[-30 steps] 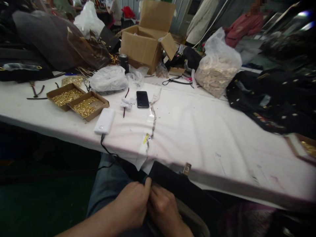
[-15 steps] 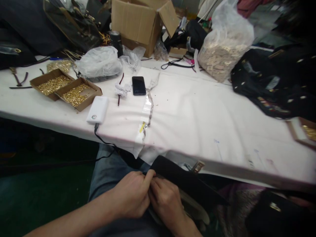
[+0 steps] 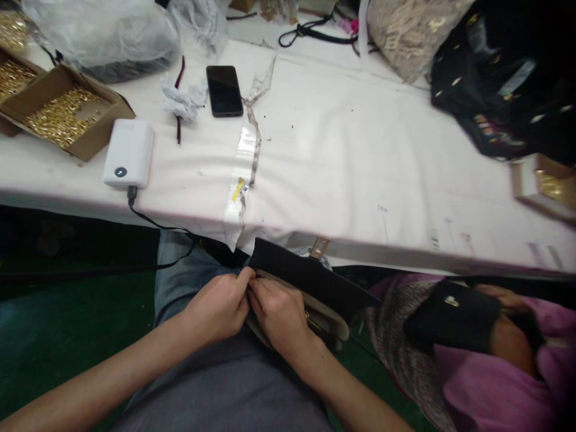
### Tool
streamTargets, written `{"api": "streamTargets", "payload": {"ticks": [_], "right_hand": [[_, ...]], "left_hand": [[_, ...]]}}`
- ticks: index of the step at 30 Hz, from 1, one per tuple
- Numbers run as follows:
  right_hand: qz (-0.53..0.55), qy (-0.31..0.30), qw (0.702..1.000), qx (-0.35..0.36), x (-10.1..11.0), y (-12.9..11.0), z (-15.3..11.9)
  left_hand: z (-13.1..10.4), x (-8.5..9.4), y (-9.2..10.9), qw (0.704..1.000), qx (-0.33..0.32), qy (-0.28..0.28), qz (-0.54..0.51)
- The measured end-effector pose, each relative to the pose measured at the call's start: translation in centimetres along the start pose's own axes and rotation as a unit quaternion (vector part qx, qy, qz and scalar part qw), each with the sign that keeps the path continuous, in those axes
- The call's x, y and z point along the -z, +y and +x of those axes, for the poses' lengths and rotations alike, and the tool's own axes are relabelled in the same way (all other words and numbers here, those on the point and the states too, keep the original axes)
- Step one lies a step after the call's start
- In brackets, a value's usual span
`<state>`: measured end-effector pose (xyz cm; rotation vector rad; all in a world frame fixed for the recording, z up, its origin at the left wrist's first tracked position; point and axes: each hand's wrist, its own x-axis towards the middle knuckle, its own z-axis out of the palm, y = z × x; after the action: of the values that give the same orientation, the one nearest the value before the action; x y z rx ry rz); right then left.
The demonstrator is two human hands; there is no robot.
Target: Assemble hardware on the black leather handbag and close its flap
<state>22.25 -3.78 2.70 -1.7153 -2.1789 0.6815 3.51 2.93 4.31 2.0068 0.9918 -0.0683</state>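
White cloth, softly creased, covers the tabletop [image 3: 337, 180] beyond the hands, with a run of wrinkled clear tape [image 3: 245, 150] leading towards them. Just below its near edge, over the person's lap, is a dark bag [image 3: 333, 320] with a smooth, flat, stiff-looking flap [image 3: 297, 276] and a paler, rounded beige edge. A small rectangular metal plate [image 3: 320, 246] stands out at the flap's far side, ahead and to the right of the hands. The left hand [image 3: 218, 306] and right hand [image 3: 281, 312] meet at the bag's left end, both with fingers closed in a tight pinch on its edge; whether a small part sits between the fingertips is hidden. The step in hand seems to be close fingertip work at that corner, and any further move there probably calls for steady, even pressure so that the layers do not slip. Left of the hands and farther off lie a glossy white power bank [image 3: 129, 153] and an open cardboard tray [image 3: 101, 129] of grainy, gold-coloured pieces [image 3: 63, 117]; a flat black phone [image 3: 224, 91] lies ahead of them
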Motion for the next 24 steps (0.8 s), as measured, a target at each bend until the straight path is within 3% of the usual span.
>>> {"api": "streamTargets", "payload": {"ticks": [6,13,16,21,24], "right_hand": [[-0.074,-0.042,0.995,-0.05,0.5,-0.5,-0.2],[0.017,-0.107,0.993,-0.044,1.0,-0.5,-0.4],[0.034,-0.082,0.995,-0.046,0.9,-0.3,-0.6],[0.109,0.026,0.993,-0.041,-0.5,0.4,-1.0],[0.122,0.054,0.991,-0.02,-0.9,0.7,-1.2]], "left_hand": [[-0.1,-0.4,-0.2,0.996,0.007,0.05,-0.069],[-0.5,-0.7,-0.8,0.993,-0.01,0.069,-0.098],[-0.6,-0.7,-1.0,0.991,-0.015,0.072,-0.111],[-0.8,-0.7,-0.8,0.991,-0.024,0.073,-0.105],[-0.8,-0.4,-0.6,0.993,-0.027,0.061,-0.102]]}}
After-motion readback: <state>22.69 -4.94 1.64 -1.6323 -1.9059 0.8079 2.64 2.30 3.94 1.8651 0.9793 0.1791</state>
